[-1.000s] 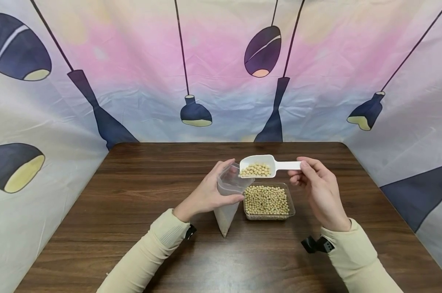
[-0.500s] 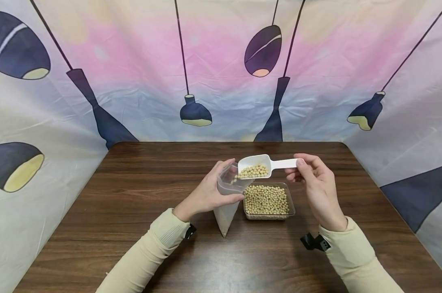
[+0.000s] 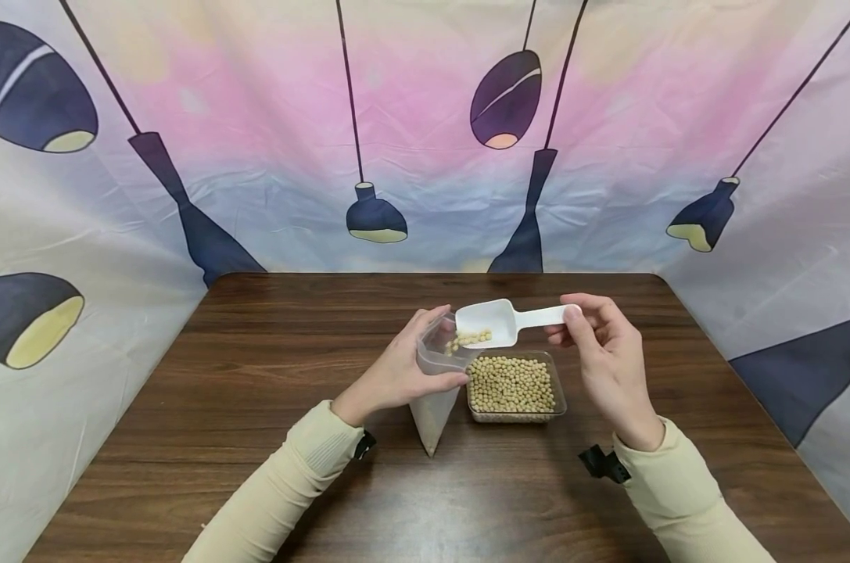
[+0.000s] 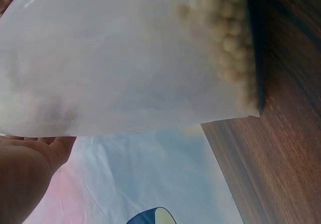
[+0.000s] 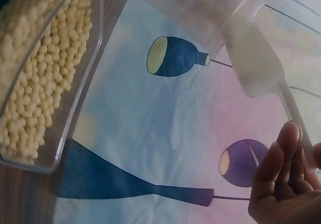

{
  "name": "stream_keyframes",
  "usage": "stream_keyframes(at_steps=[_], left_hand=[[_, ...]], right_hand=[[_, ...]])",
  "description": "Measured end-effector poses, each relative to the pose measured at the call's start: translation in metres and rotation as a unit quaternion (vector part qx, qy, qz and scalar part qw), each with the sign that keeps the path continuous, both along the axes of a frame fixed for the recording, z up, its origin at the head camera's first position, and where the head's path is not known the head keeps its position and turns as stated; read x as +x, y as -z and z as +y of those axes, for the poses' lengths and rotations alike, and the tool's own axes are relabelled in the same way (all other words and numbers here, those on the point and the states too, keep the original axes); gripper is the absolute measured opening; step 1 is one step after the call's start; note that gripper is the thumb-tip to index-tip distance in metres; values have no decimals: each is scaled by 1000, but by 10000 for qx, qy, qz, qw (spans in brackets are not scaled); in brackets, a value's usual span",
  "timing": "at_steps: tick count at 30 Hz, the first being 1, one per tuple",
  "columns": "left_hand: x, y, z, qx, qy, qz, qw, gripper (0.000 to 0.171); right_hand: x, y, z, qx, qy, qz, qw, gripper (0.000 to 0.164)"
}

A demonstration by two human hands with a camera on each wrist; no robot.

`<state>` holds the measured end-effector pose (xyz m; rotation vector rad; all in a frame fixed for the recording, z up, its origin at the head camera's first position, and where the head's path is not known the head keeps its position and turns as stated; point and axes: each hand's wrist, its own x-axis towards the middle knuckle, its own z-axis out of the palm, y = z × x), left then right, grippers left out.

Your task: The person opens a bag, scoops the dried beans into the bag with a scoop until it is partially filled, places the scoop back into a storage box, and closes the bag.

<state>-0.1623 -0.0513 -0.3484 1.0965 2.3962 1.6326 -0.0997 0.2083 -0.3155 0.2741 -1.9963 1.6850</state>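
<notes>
My left hand [image 3: 399,367] grips a translucent plastic bag [image 3: 433,410] near its mouth, thumb on the near side, fingers on the far side, spreading it wide. Soybeans [image 4: 233,48] lie in the bag's bottom in the left wrist view. By its handle my right hand [image 3: 611,352] pinches a white scoop [image 3: 498,317], its lip tilted down into the bag's mouth. A small heap of soybeans [image 3: 474,338] slides over that lip. Under the scoop stands a clear plastic box [image 3: 561,391] of soybeans [image 3: 512,383].
Everything stands over a dark wood-grain table [image 3: 291,336]. A fabric backdrop [image 3: 425,117] printed with hanging lamps rises behind and at both sides. Dark wrist straps sit by both cuffs.
The scoop has moved slightly left and tipped further towards the bag. Most of its soybeans have slid out into the bag. My left hand and the box have stayed in place.
</notes>
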Motion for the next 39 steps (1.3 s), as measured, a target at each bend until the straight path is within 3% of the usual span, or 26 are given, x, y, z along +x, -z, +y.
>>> stream_keyframes(at_steps=[3,7,14,17,21,25,29,34,39], left_hand=[[-8,13,-1,-10,-52,77,10000,91],[-11,17,-3,-65,-94,167,9998,91],[-11,18,-5,-167,-115,158,9997,89],[-10,18,-6,-117,-87,102,9998,89],[-11,21,-8,167,103,-16,9998,89],[-13,22,-11,395,219,-258,9986,90],[-16,25,-16,540,195,-516,9970,84],[-18,29,-18,648,221,-626,9957,75],[-19,29,-14,785,386,-601,9943,73]], right_hand=[[3,-2,-3,456,75,313,9984,20],[7,-3,-7,843,336,645,9938,20],[9,-5,12,547,1112,1002,9872,20],[11,-1,27,778,1504,719,9829,21],[15,10,44,1507,1761,-76,9727,22],[18,25,55,2278,1712,-532,9571,22],[20,39,56,2664,1458,-715,9501,23],[20,50,55,2740,1233,-1054,9479,24],[20,56,62,2332,1026,-1595,9538,26]])
